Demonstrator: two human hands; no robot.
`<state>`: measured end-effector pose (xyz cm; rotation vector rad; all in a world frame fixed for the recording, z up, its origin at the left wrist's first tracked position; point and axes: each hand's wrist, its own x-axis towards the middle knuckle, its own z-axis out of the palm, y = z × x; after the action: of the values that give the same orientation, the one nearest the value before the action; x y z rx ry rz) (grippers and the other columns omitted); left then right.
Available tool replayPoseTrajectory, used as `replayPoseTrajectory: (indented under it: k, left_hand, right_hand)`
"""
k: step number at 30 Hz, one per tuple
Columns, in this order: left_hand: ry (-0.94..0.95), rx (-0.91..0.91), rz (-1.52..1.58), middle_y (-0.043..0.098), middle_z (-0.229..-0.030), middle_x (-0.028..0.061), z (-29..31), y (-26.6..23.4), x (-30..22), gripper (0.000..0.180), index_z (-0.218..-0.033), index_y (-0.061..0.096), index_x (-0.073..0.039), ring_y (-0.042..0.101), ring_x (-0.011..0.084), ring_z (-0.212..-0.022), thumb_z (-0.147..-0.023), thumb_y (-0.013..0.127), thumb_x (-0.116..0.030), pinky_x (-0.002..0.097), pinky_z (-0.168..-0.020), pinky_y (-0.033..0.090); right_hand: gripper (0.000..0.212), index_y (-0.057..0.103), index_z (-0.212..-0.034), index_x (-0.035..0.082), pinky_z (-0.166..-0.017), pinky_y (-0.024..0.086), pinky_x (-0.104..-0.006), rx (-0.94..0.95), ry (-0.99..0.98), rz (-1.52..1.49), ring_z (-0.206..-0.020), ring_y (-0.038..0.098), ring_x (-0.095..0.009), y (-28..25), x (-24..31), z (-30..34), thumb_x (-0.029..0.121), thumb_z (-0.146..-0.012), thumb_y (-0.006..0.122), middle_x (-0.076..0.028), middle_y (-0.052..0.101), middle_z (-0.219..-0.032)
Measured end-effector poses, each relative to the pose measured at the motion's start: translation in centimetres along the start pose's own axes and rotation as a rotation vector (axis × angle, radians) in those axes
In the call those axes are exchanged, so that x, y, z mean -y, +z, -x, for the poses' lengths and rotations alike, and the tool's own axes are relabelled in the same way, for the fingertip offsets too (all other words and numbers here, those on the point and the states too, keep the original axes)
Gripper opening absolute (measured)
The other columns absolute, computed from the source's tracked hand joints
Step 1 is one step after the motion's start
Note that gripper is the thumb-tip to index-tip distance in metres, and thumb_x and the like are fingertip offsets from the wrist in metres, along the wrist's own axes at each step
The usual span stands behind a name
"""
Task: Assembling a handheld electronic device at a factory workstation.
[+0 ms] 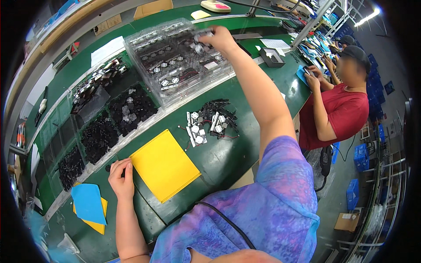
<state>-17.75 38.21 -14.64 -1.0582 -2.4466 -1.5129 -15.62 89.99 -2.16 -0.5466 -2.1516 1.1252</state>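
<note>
Your right hand (220,40) is out over the stack of clear trays (141,70), its grip closed on a cluster of small parts (199,45), blurred, that sits above the tray's far right portion. Your left hand (121,177) rests at the left edge of the yellow sheets (165,165), fingers curled; you cannot tell from here whether that grip has anything in it. The yellow sheets lie flat on the green worktop (237,160) in front of you. Just beyond their right corner is a loose pile of black and white pieces (215,118) with thin red wires. A blue sheet (89,201) lies over yellow ones to your left, near bins of black bits (101,140). A co-worker (337,107) in a red shirt stands to your right.
</note>
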Motion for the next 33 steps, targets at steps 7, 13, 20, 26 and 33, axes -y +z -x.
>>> replayPoseTrajectory:
  k: [7,13,20,26,33]
  left_hand:
    - [0.052,-0.031,-0.020,0.073,-0.096,0.0125,0.0,0.3,-0.2,0.008,-0.090,0.070,0.002,0.065,0.0257,-0.093,-0.088,0.067,-0.005,0.0365,-0.090,0.049]
    - [0.117,-0.066,-0.067,0.073,-0.096,0.0113,0.2,0.1,-0.2,0.010,-0.090,0.071,0.001,0.066,0.0253,-0.093,-0.088,0.068,-0.007,0.0354,-0.087,0.050]
    - [0.149,-0.090,-0.134,0.073,-0.097,0.0115,0.9,-0.5,-0.3,0.011,-0.093,0.072,0.001,0.066,0.0228,-0.093,-0.090,0.068,-0.008,0.0326,-0.085,0.051]
    - [0.198,-0.122,-0.108,0.073,-0.093,0.0114,0.6,0.6,-0.9,0.009,-0.089,0.072,0.001,0.067,0.0260,-0.090,-0.087,0.069,-0.008,0.0353,-0.083,0.051]
    - [0.136,-0.122,-0.105,0.072,-0.095,0.0129,1.3,-0.7,-0.5,0.010,-0.092,0.072,0.003,0.067,0.0243,-0.090,-0.090,0.067,-0.006,0.0332,-0.085,0.051]
  right_hand:
    - [0.029,0.072,-0.099,0.002,-0.077,0.051,-0.0312,0.207,0.248,-0.061,-0.080,0.063,-0.012,-5.2,-1.5,11.9,0.006,-0.074,0.084,-0.004,0.072,-0.090]
    - [0.033,0.070,-0.108,-0.001,-0.082,0.051,-0.0305,0.228,0.315,-0.099,-0.085,0.065,-0.013,-4.5,-5.9,15.2,0.006,-0.078,0.081,-0.005,0.072,-0.098]
    - [0.041,0.075,-0.099,0.003,-0.081,0.053,-0.0400,0.081,0.135,0.353,-0.086,0.070,-0.031,-3.4,-7.7,17.2,0.035,-0.074,0.081,-0.018,0.073,-0.092]
    - [0.041,0.071,-0.108,0.003,-0.083,0.054,-0.0395,-0.049,0.134,0.186,-0.092,0.071,-0.030,-3.9,-8.4,19.2,0.030,-0.078,0.079,-0.017,0.073,-0.098]
    - [0.032,0.061,-0.115,-0.002,-0.074,0.056,-0.0303,-0.042,0.113,-0.046,-0.082,0.069,-0.015,-1.8,-8.0,18.9,0.016,-0.091,0.071,-0.009,0.072,-0.098]
